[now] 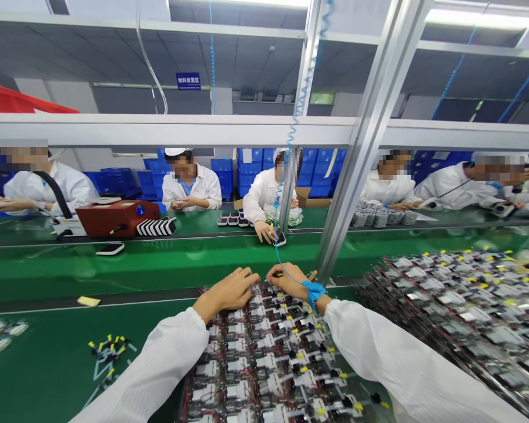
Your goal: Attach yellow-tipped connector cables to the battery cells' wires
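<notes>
The left hand (227, 289) and right hand (288, 281) rest curled, fingers together, at the far end of a bundle of wired circuit boards (264, 358); whether they pinch anything cannot be told.

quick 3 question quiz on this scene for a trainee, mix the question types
1. Which one wears the blue wrist strap: the left hand or the right hand?
2. True or false: a blue coiled cord rises from that strap.
3. Fill the blank: the wired modules under the hands lie on a ____ bench.

Key: 1 right hand; 2 true; 3 green
</notes>
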`<act>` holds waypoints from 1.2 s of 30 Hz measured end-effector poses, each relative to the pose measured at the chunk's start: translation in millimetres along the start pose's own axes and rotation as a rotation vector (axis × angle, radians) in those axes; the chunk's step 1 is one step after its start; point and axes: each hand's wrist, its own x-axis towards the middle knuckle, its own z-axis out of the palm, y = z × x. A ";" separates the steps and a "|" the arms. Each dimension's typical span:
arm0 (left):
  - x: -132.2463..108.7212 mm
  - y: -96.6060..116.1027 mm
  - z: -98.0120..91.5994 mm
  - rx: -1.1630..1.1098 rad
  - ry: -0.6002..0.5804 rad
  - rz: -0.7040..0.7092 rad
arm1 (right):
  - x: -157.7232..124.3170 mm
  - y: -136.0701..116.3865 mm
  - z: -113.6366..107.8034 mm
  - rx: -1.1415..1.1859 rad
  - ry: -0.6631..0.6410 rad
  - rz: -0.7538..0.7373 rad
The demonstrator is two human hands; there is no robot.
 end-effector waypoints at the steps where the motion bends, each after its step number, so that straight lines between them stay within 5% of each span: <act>1: -1.2 0.1 0.0 -0.027 0.016 -0.007 | 0.5 0.6 0.6 0.002 0.001 -0.005; 12: -4.5 -6.2 16.2 -0.244 0.108 -0.148 | -0.6 -10.4 12.7 0.048 -0.034 -0.111; 36: -5.1 -2.7 16.8 -0.238 0.126 -0.130 | -2.1 -7.4 14.2 0.010 -0.051 -0.065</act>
